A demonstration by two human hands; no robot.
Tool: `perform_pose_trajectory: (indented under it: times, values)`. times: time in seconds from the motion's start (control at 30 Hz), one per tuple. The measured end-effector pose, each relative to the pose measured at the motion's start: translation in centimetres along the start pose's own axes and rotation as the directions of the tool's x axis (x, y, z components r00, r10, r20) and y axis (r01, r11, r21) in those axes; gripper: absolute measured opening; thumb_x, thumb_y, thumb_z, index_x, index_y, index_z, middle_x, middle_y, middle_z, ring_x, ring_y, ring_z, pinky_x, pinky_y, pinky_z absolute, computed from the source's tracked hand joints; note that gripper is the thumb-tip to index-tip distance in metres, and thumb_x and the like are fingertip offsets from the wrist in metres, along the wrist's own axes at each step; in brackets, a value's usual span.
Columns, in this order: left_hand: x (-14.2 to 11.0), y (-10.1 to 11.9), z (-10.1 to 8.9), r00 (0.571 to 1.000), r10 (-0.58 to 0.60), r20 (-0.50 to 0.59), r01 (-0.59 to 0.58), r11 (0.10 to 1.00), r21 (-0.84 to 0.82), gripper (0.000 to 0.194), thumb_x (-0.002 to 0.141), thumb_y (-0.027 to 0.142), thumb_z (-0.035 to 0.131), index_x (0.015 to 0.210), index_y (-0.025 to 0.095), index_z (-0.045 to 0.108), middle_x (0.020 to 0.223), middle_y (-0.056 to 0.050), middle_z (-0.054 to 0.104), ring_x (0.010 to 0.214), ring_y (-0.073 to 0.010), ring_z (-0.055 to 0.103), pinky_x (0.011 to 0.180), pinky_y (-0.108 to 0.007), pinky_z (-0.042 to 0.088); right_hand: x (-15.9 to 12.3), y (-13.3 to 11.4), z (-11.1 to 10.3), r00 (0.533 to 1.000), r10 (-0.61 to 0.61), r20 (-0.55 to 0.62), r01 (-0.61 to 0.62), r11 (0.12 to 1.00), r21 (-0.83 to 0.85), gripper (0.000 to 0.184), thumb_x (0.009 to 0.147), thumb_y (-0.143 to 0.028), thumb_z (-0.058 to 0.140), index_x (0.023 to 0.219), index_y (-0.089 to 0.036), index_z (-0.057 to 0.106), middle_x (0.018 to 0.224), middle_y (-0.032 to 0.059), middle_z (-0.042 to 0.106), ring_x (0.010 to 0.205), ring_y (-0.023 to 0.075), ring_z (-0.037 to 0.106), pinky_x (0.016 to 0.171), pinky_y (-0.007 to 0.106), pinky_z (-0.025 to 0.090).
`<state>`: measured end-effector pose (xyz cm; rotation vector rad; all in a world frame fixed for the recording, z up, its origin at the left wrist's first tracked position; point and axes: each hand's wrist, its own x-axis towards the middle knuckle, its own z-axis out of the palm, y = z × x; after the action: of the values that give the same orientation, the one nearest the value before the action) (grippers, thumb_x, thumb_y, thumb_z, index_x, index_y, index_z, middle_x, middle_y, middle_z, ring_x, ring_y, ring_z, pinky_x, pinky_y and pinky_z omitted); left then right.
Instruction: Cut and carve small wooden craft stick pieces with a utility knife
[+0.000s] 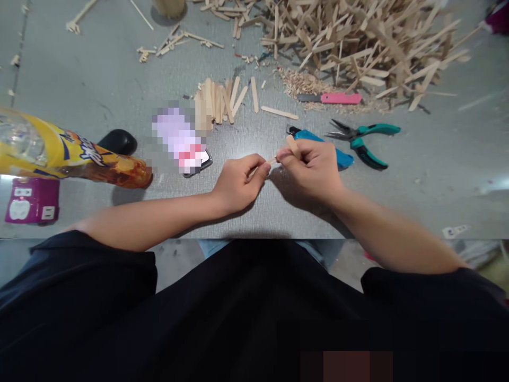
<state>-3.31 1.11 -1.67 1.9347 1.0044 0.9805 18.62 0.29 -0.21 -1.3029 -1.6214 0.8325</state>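
Observation:
Near the table's front edge my two hands meet, fingertips almost touching. My left hand [242,179] pinches the end of a thin wooden piece [272,161] that spans the small gap between the hands. My right hand [312,164] is closed on a wooden craft stick [293,146], whose rounded end sticks up past the thumb. Whether the thin piece is part of that stick I cannot tell. Partly behind my right hand lies a blue-handled cutter [345,158]. Pliers [360,139] with teal handles rest open to its right.
A heap of craft sticks [358,42] covers the back right, with shavings [304,82] and a pink-handled blade [341,98] before it. A smaller stick pile [217,101] lies mid-table beside a phone [202,163]. At left are a drink bottle [79,151] and a purple box [43,196].

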Motion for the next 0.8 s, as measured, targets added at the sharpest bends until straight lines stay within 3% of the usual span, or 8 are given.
perform_pose_trajectory:
  times: [0.27, 0.43, 0.6, 0.8]
  values:
    - [0.2, -0.1, -0.09, 0.997, -0.067, 0.04, 0.07, 0.994, -0.083, 0.033, 0.112, 0.043, 0.063, 0.087, 0.022, 0.07, 0.07, 0.002, 0.067, 0.065, -0.0143, 0.058, 0.066, -0.032, 0.044, 0.37, 0.0, -0.16, 0.998, 0.063, 0.008, -0.064, 0.988, 0.143, 0.026, 0.099, -0.035, 0.077, 0.076, -0.023, 0.076, 0.063, -0.0035, 0.046, 0.06, 0.0137, 0.038, 0.061, 0.034, 0.034]
    - [0.29, -0.04, -0.14, 0.992, -0.119, 0.043, 0.124, 0.983, -0.136, 0.027, 0.109, 0.035, 0.063, 0.086, 0.023, 0.071, 0.07, 0.002, 0.067, 0.066, -0.0154, 0.059, 0.068, -0.033, 0.049, 0.6, -0.3, -0.56, 0.996, 0.058, -0.074, -0.049, 0.992, 0.119, 0.035, 0.1, -0.036, 0.076, 0.069, -0.024, 0.064, 0.063, -0.0031, 0.046, 0.06, 0.0143, 0.038, 0.063, 0.037, 0.037]
    - [0.34, -0.1, -0.22, 0.99, -0.135, 0.041, 0.14, 0.979, -0.151, 0.026, 0.109, 0.033, 0.063, 0.086, 0.024, 0.071, 0.07, 0.002, 0.067, 0.066, -0.0163, 0.059, 0.071, -0.035, 0.052, 0.7, -0.15, -0.72, 0.995, 0.036, -0.095, -0.031, 0.998, 0.051, 0.049, 0.103, -0.054, 0.08, 0.068, -0.026, 0.059, 0.067, 0.0005, 0.052, 0.065, 0.0184, 0.047, 0.065, 0.038, 0.043]
    - [0.29, -0.16, -0.18, 0.991, -0.129, 0.042, 0.135, 0.978, -0.157, 0.027, 0.11, 0.036, 0.063, 0.087, 0.024, 0.07, 0.072, 0.001, 0.067, 0.068, -0.0156, 0.06, 0.069, -0.033, 0.048, 0.48, 0.15, -0.77, 0.999, 0.031, -0.036, -0.029, 0.997, 0.067, 0.053, 0.103, -0.07, 0.081, 0.076, -0.026, 0.069, 0.068, 0.0005, 0.05, 0.066, 0.0184, 0.045, 0.061, 0.036, 0.035]
